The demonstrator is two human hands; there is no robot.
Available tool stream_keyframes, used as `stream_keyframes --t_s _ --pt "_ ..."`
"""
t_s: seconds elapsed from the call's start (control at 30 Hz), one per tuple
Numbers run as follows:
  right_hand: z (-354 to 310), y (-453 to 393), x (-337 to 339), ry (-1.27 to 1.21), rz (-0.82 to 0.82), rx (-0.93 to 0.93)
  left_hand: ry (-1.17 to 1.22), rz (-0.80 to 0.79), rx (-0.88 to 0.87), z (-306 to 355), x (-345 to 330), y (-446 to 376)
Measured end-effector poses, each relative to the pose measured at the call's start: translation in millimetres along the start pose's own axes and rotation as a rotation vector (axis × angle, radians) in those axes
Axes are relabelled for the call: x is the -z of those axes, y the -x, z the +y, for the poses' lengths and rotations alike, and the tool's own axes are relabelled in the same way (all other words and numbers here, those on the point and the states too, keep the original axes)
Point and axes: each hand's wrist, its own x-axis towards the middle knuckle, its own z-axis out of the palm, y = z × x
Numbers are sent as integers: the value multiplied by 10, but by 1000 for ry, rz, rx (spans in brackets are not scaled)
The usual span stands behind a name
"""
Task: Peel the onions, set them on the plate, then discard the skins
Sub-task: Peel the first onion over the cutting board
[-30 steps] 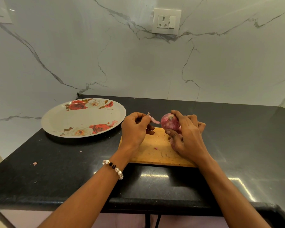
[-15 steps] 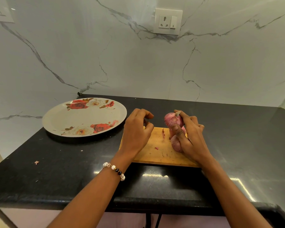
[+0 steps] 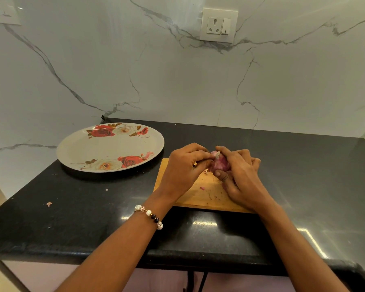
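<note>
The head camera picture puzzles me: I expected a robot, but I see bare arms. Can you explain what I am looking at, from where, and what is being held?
There is no machine here. A person wears one wide-angle camera on the head, so you look forward and down along their own arms. The right hand grips a red onion above a wooden cutting board. The left hand, the one with the bead bracelet on its wrist, pinches at the top of the onion, apparently at its skin. The board lies on a black countertop. To the left of the board sits a large floral plate with no onion on it. Small skin scraps lie on the counter. Behind is a marble wall with a power socket.
</note>
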Motion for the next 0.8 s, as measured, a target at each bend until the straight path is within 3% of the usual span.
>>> stream_keyframes --t_s 0.27,0.53,0.8 --pt "-19 -12 -10 22 19 19 -144 -15 22 -9 -91 4" --pt "-20 -25 -14 -11 22 8 157 -23 374 26 -99 -25" --pt "-1 -21 25 -97 48 -67 283 94 543 1 5 -59"
